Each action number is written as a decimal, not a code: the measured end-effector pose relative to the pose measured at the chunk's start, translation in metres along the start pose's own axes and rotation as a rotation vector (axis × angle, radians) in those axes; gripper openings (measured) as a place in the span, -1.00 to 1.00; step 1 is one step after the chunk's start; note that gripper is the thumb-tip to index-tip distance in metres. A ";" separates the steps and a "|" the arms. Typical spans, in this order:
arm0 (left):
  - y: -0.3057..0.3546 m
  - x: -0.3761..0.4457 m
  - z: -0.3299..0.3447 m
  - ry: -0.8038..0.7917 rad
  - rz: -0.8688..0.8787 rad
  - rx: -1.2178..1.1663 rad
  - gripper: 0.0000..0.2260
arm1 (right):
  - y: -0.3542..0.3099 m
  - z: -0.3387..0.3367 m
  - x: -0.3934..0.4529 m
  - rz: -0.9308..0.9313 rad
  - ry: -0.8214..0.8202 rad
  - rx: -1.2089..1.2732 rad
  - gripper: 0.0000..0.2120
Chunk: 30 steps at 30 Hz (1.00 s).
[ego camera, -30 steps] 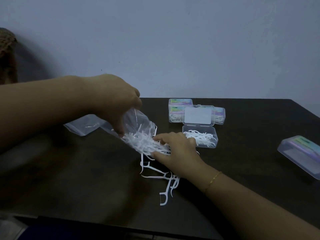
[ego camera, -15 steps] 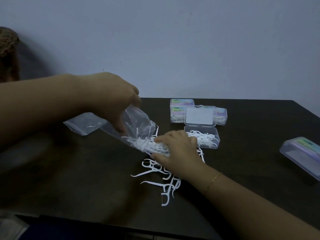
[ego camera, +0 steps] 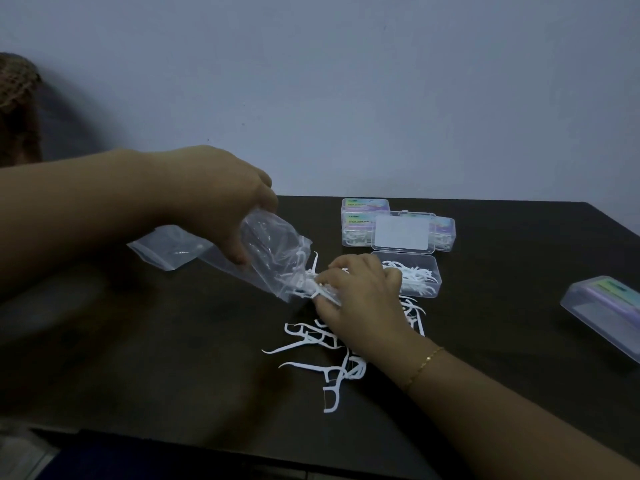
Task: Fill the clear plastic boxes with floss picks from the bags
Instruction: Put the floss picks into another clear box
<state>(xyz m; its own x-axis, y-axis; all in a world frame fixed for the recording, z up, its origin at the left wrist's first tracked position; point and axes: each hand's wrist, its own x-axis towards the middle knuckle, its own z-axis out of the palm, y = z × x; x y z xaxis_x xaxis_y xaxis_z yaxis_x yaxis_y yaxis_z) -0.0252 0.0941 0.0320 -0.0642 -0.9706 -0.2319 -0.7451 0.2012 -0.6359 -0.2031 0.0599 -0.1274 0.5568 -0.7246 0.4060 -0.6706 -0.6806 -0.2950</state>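
My left hand (ego camera: 221,199) grips a clear plastic bag (ego camera: 273,254) by its closed end, tilted with the mouth down to the right. Only a few white floss picks remain at the mouth. My right hand (ego camera: 360,292) is at that mouth, fingers closed on a bunch of floss picks (ego camera: 322,289). Just right of it stands an open clear box (ego camera: 427,275) partly filled with picks, its lid (ego camera: 403,232) raised behind. Several loose floss picks (ego camera: 322,351) lie scattered on the dark table (ego camera: 173,358) below my right hand.
Closed filled boxes (ego camera: 356,220) with coloured labels stand behind the open one. Another closed box (ego camera: 606,313) sits at the right edge of the table. A second plastic bag (ego camera: 162,247) lies flat at the left, behind my left forearm. A wall rises behind the table.
The bag has emptied a good deal, and more picks have spilled onto the table under my right hand. My left hand has lifted the bag's closed end slightly.
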 end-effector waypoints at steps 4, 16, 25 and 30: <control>-0.005 -0.002 0.003 -0.008 -0.040 -0.030 -0.35 | 0.002 0.001 -0.001 0.049 -0.006 -0.055 -0.66; -0.013 -0.003 0.030 -0.021 -0.078 -0.192 -0.21 | 0.000 -0.001 -0.003 -0.019 -0.134 0.071 -0.16; -0.013 -0.013 0.084 -0.076 -0.147 -0.534 -0.10 | -0.008 -0.005 0.010 0.151 -0.028 0.211 -0.42; -0.013 -0.025 0.120 0.000 -0.195 -0.763 0.18 | -0.028 -0.007 0.031 0.213 -0.163 0.148 -0.48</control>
<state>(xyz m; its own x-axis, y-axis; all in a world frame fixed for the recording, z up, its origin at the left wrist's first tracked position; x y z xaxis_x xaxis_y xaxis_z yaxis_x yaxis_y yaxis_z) 0.0655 0.1317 -0.0421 0.1146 -0.9791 -0.1678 -0.9928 -0.1189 0.0156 -0.1704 0.0577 -0.1003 0.4908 -0.8522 0.1813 -0.7087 -0.5116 -0.4859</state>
